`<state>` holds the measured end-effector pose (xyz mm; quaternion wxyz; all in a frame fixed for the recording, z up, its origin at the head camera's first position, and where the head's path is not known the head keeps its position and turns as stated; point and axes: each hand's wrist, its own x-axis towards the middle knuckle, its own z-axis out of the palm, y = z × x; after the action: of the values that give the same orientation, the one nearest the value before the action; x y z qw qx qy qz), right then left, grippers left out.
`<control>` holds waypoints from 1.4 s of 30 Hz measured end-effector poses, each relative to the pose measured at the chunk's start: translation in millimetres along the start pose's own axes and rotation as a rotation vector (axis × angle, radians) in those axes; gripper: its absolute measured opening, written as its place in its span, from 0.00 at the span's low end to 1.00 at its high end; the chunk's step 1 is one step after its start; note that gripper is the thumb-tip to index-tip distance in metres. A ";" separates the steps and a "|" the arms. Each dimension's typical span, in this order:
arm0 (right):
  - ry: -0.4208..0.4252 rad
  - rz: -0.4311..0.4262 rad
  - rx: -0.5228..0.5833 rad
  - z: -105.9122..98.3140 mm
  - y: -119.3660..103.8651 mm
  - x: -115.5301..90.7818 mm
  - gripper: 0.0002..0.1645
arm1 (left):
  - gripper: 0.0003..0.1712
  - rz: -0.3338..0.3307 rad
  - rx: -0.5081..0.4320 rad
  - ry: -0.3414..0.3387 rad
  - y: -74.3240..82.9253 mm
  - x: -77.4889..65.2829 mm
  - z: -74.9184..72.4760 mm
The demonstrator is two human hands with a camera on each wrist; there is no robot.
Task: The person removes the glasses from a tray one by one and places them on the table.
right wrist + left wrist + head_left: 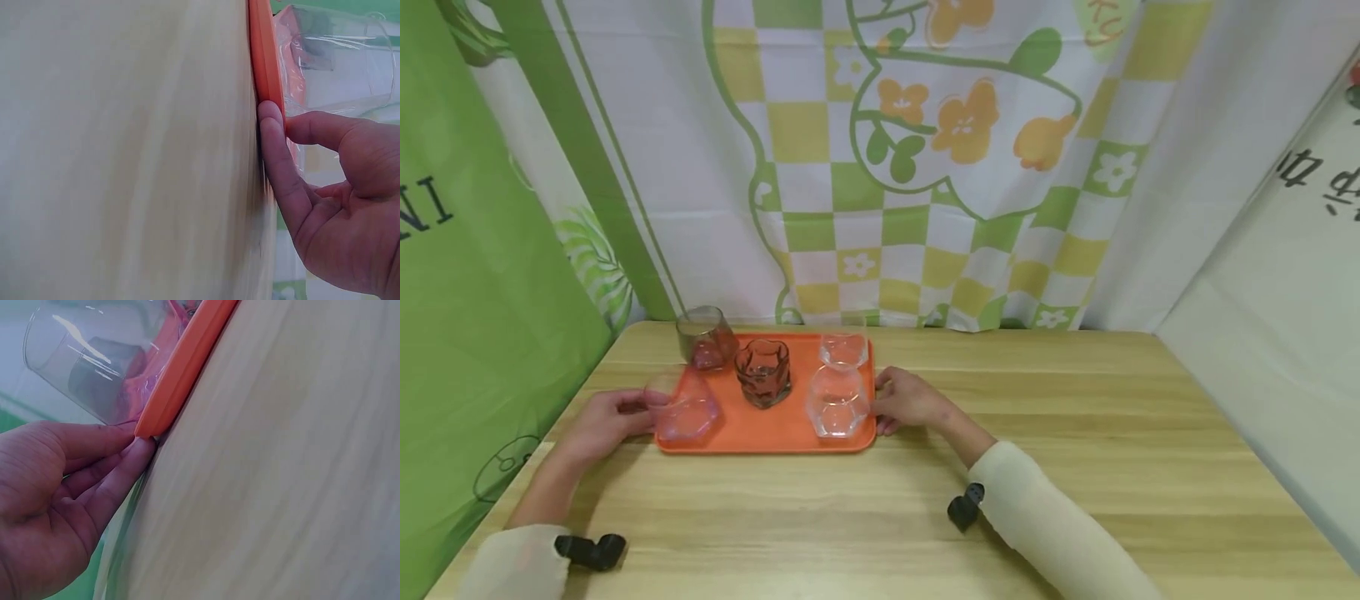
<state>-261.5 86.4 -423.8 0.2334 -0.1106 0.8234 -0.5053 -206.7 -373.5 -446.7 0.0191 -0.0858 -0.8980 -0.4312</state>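
Observation:
An orange tray (775, 435) sits at the left part of the wooden table, bearing several glasses. My left hand (613, 423) pinches its left rim, thumb above and fingers under the edge in the left wrist view. On the opposite side my right hand (910, 402) pinches the right rim in the same way, as the right wrist view shows. A clear glass (688, 412) stands close to my left fingers. Behind it is a grey-tinted glass (706, 340), with a dark wavy glass (763, 375) near the middle. Clear faceted glasses (837, 408) line the right side.
The wooden table (865, 525) extends in front of the tray and to its right. A patterned curtain (925, 208) hangs along the table's back edge. Green cloth (490, 292) hangs at the left, and a white one (1285, 292) at the right.

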 end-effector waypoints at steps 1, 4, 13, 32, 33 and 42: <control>0.003 0.005 0.000 -3.3 1.1 -2.0 0.23 | 0.18 0.008 -0.011 -0.004 2.6 1.2 2.8; 0.005 0.005 -0.007 -13.1 5.2 -6.8 0.23 | 0.17 0.012 -0.050 -0.013 11.1 5.1 11.7; 0.021 0.015 -0.018 -48.0 24.3 -26.0 0.23 | 0.17 0.001 -0.216 -0.049 31.7 22.5 46.7; 0.069 -0.010 0.013 -92.7 52.0 -46.6 0.22 | 0.11 -0.139 -0.338 -0.050 66.8 62.2 90.9; 0.067 -0.009 0.017 -93.1 52.5 -46.8 0.23 | 0.11 -0.156 -0.357 -0.047 67.9 62.9 91.7; 0.066 0.000 0.027 -97.3 57.6 -46.4 0.26 | 0.14 -0.163 -0.475 -0.042 71.1 63.0 95.2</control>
<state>-266.4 208.5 -425.0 0.2077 -0.0908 0.8237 -0.5197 -252.8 -247.2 -444.8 -0.0551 -0.0241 -0.7758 -0.6282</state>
